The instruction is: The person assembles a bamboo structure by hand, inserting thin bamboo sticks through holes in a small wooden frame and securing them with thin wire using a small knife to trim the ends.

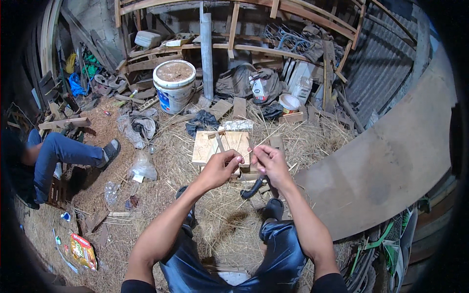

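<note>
Both of my hands meet above a low wooden block. A thin pale strip (267, 138), like split bamboo or straw, slants up and to the right between them. My left hand (220, 168) pinches its lower end with thumb and forefinger. My right hand (271, 163) closes on it a little higher, fingers curled. Below them is the light wooden board (202, 149), with a small wooden piece (216, 133) and a flat greyish strip (220, 143) standing on it. Under my right hand, beside the block, lies a dark curved handle (253, 189); what it belongs to is hidden.
Straw and shavings cover the floor. A white bucket (173, 93) stands behind, left of a grey post (207, 58). At left, another person's leg (73, 149) stretches in. A large brown sheet (386, 166) leans at right. Scrap wood and a small tub (289, 102) lie behind.
</note>
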Available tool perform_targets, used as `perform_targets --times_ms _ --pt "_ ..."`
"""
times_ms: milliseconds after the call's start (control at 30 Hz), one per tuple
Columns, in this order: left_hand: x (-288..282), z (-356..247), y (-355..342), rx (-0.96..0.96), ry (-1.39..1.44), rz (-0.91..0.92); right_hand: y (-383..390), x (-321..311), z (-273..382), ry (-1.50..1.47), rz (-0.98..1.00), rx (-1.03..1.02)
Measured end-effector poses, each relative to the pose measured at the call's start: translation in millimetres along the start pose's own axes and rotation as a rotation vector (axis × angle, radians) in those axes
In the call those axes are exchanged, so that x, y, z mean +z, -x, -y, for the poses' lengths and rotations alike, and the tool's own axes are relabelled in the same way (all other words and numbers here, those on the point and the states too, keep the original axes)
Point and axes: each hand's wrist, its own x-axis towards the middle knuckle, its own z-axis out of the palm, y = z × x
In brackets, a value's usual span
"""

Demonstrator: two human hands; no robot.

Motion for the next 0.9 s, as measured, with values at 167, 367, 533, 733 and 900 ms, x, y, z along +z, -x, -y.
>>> perform_targets --times_ms 167,367,533,733,900 --pt "-6 -6 2 0.078 -0.122 -0.008 -5 -22 2 -0.056 -0.129 -0.068" --pt "1 -11 1 0.05 -0.08 0.007 2 5 -7 -0.14 0.062 0.062" --pt "2 -14 3 0.026 0.083 0.073 -2 -19 6 -0.056 0.024 0.108" --pt "-16 -16 15 0.053 -0.085 0.111 -5 -76 15 -0.157 -0.246 0.034" --pt "-31 -9 20 0.043 -0.275 0.056 -5 -111 3 -0.189 -0.49 -0.029"
